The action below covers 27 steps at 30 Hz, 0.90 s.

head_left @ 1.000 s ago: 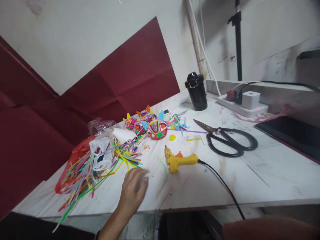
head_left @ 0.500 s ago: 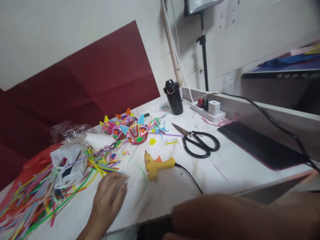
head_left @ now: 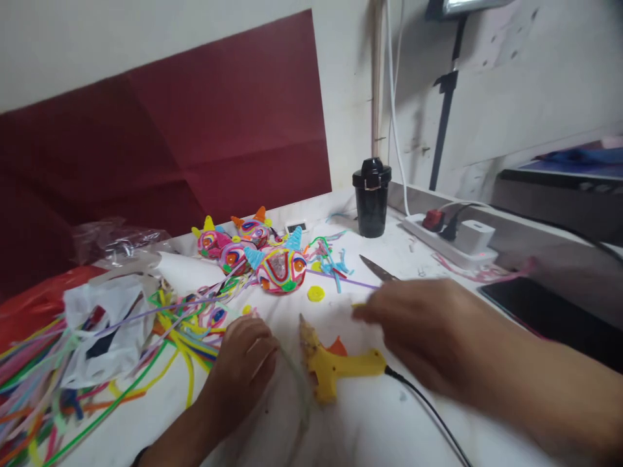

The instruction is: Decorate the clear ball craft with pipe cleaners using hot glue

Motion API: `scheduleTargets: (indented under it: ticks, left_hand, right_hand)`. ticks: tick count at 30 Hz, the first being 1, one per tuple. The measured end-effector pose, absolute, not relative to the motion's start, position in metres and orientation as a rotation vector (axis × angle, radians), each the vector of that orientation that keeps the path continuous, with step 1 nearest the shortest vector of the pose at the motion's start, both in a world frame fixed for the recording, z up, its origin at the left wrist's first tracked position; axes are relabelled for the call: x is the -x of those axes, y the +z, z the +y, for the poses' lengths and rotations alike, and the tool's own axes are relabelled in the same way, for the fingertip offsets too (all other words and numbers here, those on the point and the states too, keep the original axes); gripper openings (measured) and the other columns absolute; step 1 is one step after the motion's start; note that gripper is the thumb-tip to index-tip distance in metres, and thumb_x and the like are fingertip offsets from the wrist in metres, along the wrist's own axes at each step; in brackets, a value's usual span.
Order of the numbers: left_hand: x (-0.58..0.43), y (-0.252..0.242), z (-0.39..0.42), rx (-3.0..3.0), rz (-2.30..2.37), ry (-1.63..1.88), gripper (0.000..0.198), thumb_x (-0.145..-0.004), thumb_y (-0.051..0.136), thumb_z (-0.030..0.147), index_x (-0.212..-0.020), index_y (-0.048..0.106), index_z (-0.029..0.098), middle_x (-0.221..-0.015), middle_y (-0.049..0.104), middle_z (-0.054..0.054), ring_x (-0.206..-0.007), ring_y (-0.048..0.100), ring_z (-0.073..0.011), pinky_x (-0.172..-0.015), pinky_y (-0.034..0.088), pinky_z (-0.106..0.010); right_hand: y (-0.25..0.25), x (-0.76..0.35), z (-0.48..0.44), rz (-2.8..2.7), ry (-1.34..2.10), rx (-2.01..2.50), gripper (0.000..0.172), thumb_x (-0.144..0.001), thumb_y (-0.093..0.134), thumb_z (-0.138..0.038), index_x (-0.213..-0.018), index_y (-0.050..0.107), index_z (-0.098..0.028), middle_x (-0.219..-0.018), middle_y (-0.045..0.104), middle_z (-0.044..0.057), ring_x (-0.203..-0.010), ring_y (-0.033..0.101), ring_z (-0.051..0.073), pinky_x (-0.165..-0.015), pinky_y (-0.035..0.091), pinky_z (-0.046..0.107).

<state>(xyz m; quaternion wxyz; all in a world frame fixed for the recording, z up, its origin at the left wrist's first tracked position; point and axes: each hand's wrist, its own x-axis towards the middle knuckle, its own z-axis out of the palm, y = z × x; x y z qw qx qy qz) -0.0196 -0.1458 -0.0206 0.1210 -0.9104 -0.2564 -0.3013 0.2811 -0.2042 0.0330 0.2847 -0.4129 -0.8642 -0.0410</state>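
My left hand (head_left: 249, 360) is low over the table with its fingers curled together. A thin pale green pipe cleaner (head_left: 294, 373) trails from it, smeared by motion. Right of it lies a yellow glue gun (head_left: 335, 370), its nozzle pointing away and its black cord running toward me. My right hand (head_left: 418, 318), blurred, reaches in above the gun, fingertips at a small yellow strip (head_left: 358, 305). It covers most of the scissors (head_left: 377, 268); only the blades show. A flat yellow disc (head_left: 316, 294) lies before the colourful animal-head ornament (head_left: 281, 269) with blue horns.
Several similar ornaments (head_left: 213, 241) stand behind. Loose pipe cleaners (head_left: 97, 415) and a white plastic bag (head_left: 107, 327) spread at left. A black cup (head_left: 371, 201), a power strip (head_left: 450, 243) and a dark phone (head_left: 555, 318) line the back and right.
My right hand has risen from the table's front edge over the scissors. The view has turned left. The pale green pipe cleaner now lies closer to the glue gun, near my left hand.
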Motion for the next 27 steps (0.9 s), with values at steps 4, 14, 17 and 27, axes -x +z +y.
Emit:
scheduleTargets:
  ticks: [4, 14, 17, 27]
  left_hand:
    - [0.003, -0.019, -0.139, 2.728, -0.567, -0.989, 0.013, -0.087, 0.053, 0.005, -0.088, 0.057, 0.017, -0.08, 0.059, -0.003, -0.084, 0.054, -0.0167, -0.089, 0.043, -0.039]
    - [0.009, -0.044, -0.135, 2.744, -0.492, -1.171, 0.015, -0.088, 0.047, 0.009, -0.08, 0.056, 0.018, -0.064, 0.057, 0.0, -0.072, 0.054, -0.0149, -0.079, 0.043, -0.036]
    - [0.011, -0.045, -0.136, 2.752, -0.564, -1.216, 0.016, -0.09, 0.045, 0.011, -0.082, 0.056, 0.019, -0.066, 0.056, 0.0, -0.072, 0.055, -0.0154, -0.079, 0.044, -0.037]
    - [0.017, -0.041, -0.147, 2.848, -0.307, -0.872, 0.013, -0.09, 0.053, 0.016, -0.078, 0.056, 0.019, -0.064, 0.053, 0.001, -0.071, 0.053, -0.0149, -0.078, 0.044, -0.035]
  right_hand:
    - [0.036, -0.279, -0.11, -2.196, 0.184, 1.777, 0.019, -0.087, 0.053, -0.014, -0.094, 0.07, -0.02, -0.089, 0.072, 0.005, -0.081, 0.066, 0.018, -0.072, 0.045, 0.027]
    - [-0.006, -0.254, -0.003, -2.095, 0.374, 2.269, 0.028, -0.094, 0.059, -0.036, -0.114, 0.061, -0.017, -0.115, 0.063, 0.007, -0.097, 0.063, 0.02, -0.084, 0.054, 0.04]
    - [-0.005, -0.255, 0.0, -2.11, 0.412, 2.283, 0.027, -0.094, 0.059, -0.036, -0.113, 0.061, -0.017, -0.114, 0.063, 0.007, -0.097, 0.063, 0.02, -0.083, 0.054, 0.039]
    - [0.008, -0.265, -0.015, -1.981, 0.414, 2.24, 0.02, -0.093, 0.059, -0.034, -0.088, 0.065, -0.015, -0.079, 0.066, 0.0, -0.069, 0.063, 0.014, -0.066, 0.052, 0.028]
